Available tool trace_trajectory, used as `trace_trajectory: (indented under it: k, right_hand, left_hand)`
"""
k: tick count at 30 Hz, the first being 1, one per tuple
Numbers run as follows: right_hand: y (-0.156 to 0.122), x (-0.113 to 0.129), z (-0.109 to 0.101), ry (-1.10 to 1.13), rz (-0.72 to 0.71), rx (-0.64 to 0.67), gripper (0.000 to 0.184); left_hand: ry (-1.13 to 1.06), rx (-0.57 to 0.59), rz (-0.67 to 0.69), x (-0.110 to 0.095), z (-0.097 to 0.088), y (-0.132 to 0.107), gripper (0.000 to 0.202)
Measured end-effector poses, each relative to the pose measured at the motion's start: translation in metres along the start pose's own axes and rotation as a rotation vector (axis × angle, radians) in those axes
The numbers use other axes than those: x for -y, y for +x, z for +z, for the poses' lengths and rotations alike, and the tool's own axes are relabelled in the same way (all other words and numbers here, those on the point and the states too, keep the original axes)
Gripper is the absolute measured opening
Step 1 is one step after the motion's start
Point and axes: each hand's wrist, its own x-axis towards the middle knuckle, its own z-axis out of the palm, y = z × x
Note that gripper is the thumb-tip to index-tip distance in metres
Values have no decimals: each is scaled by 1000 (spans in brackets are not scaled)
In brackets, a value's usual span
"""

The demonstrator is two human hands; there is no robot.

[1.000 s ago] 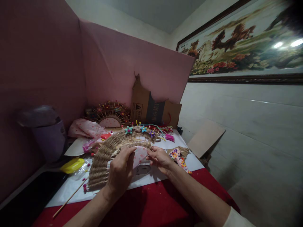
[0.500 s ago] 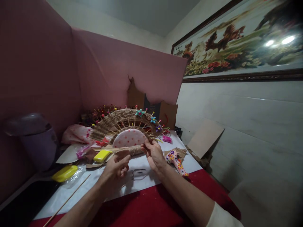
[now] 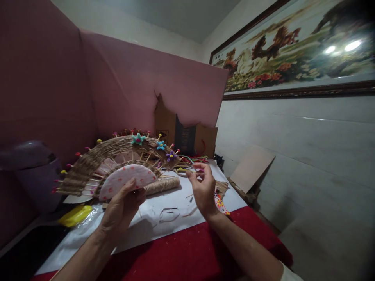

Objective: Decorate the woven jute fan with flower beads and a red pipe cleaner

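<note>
- While the left hand [image 3: 124,205] grips the woven fan [image 3: 88,162] at its dotted half-disc [image 3: 120,179], thumb across the front and fingers behind, the fan is held up over the left part of the bench [image 3: 175,253].
- The fan's long axis runs left to right and slants, its left end lower in view and its right end higher.
- Its rounded edge points up and away from the person; the straight edge of the half-disc faces down towards the wrist.
- Bead-tipped sticks fan outward along the rim, and a teal flower [image 3: 138,139], a blue flower [image 3: 161,145] and a purple flower [image 3: 171,155] sit on its right half.
- The right hand [image 3: 203,189] is raised to the right, apart from the fan, fingers bent and thumb near them; one cannot tell whether it pinches anything.
- Between the hands, a twine roll [image 3: 163,186] lies on the white sheet [image 3: 140,238], its length roughly following the half-disc's straight edge.
- Left of the left hand lies a yellow packet [image 3: 75,216].
</note>
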Motion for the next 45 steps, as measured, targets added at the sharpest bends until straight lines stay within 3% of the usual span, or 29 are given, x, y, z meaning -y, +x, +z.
trace_trajectory:
  k: [3,5,6,11,15,18,20,23,27,30,32,35,39,42,45]
  right_hand:
    - [29,-8,-2,52,20,179,43]
    - [47,-11,-1,106,154,385,23]
    - [56,-12,-2,118,175,405,16]
    - [95,-3,-18,212,166,264,20]
    - [122,2,-44,296,142,13,22]
    - [133,-1,-66,317,133,-145,25]
    - [131,-7,-75,301,154,-156,25]
    - [116,-15,-72,249,228,-26,24]
    - [85,-19,-44,195,306,282,27]
    - [68,-14,-22,138,250,528,32]
    - [61,-9,-12,118,224,594,29]
    - [56,-7,-5,173,226,526,21]
    - [61,-12,-4,313,259,297,18]
    - [76,-15,-17,396,284,151,17]
    - [98,-12,-45,479,298,21,13]
  left_hand:
    - [35,-19,2,-1,0,0,16]
    - [56,-30,0,0,-1,0,17]
    - [61,-27,0,0,-2,0,17]
    - [94,20,22,0,-7,4,14]
    - [118,-25,14,0,-8,6,18]
    - [117,-42,14,-1,-7,6,19]
    - [114,-41,14,-1,-7,6,18]
    - [105,-47,7,0,-8,5,16]
    - [98,-46,1,1,-7,3,14]
    - [102,-56,-16,1,-5,2,15]
    - [107,-57,-30,2,-4,2,16]
    - [108,-53,-37,2,-5,3,16]
    - [130,-13,-31,2,-7,3,16]
    - [120,1,-22,3,-9,5,17]
    - [94,-19,-17,3,-11,7,16]
